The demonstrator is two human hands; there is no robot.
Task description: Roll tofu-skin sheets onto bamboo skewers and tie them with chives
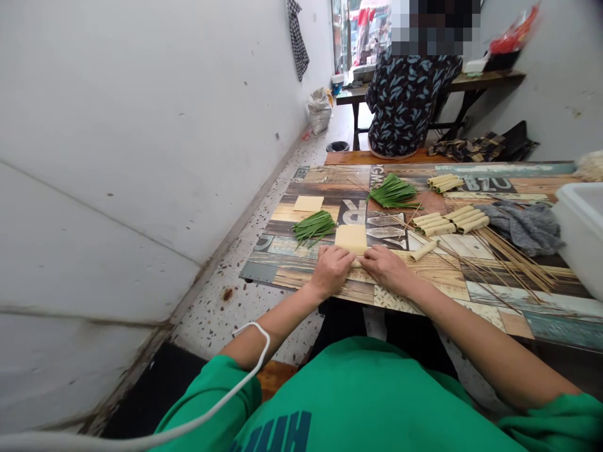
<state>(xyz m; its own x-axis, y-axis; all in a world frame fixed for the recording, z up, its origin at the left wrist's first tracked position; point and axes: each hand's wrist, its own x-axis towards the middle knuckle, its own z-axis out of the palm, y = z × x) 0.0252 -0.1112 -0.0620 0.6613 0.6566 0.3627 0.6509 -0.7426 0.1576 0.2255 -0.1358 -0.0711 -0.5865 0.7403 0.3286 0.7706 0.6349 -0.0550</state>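
Observation:
A pale yellow tofu sheet (pixel 351 238) lies on the patterned table in front of me, its near edge curled into a roll. My left hand (pixel 332 270) has its fingers closed on the left end of that roll. At the right end, my right hand (pixel 384 267) pinches it the same way. What is inside the roll is hidden. Cut green chives (pixel 315 227) lie just beyond my left hand, with another flat sheet (pixel 308 203) behind them. To the right of my right hand rests a single finished roll (pixel 424 250).
More chives (pixel 392 190) lie farther back. Stacked rolls (pixel 433 224), wooden skewers (pixel 518 260) and a grey cloth (pixel 521 225) occupy the right side, beside a white plastic tub (pixel 581 226). A person in a leaf-patterned shirt (pixel 407 103) sits beyond the table (pixel 292 248). A wall (pixel 117 157) stands left.

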